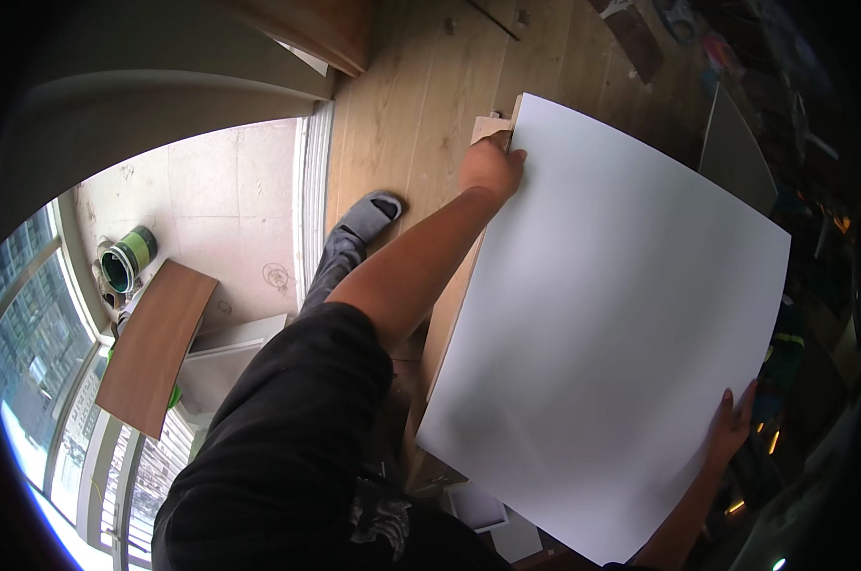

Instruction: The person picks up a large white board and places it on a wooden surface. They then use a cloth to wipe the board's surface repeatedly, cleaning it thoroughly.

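A large white panel (602, 314) fills the right half of the head view, its broad face turned up toward me. My left hand (492, 164) grips its far left edge, fingers curled over the rim and mostly hidden. At the near right edge my right hand (728, 430) holds the panel's side, with some fingers out of sight. Beneath the left edge shows a light wooden board (452, 328); whether it touches the panel I cannot tell.
My foot in a grey slipper (369, 217) stands on the wood floor (402, 124). A white door track (314, 176) borders a pale tiled area at left. There sit a green bucket (129, 259) and a brown board (157, 347). Dim clutter lies at far right.
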The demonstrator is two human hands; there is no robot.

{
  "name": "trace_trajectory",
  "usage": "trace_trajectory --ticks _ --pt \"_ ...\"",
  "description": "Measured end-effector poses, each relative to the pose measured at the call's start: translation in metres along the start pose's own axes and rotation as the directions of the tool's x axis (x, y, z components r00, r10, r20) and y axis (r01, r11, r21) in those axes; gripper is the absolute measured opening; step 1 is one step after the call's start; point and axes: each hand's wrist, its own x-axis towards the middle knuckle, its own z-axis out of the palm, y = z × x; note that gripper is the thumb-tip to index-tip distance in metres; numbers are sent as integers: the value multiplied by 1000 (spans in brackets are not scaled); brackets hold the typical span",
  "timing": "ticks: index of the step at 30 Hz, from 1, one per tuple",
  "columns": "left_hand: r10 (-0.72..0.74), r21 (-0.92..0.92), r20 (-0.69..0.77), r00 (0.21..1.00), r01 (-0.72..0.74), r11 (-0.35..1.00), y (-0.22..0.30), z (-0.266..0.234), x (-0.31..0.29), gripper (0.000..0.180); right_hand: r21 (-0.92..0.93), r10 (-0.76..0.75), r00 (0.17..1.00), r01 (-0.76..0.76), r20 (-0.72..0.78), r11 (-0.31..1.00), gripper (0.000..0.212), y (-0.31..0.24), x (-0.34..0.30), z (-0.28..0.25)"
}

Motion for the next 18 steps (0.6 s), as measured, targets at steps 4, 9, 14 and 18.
trace_trajectory --ticks 4,9,14,18 --pt "32 37 -38 999 -30 999 0 2 1 39 -110 -29 1000 28 -7 994 59 1 2 3" --pt "41 15 -63 997 -40 999 -2 4 3 43 -118 -32 999 30 -10 993 59 5 4 4" --pt "8 9 -43 999 -8 1000 -3 6 5 40 -77 -15 1000 14 -11 997 59 11 9 5" --pt "16 28 -42 999 -15 999 -1 8 4 32 -55 -25 999 23 -37 998 57 15 8 7"
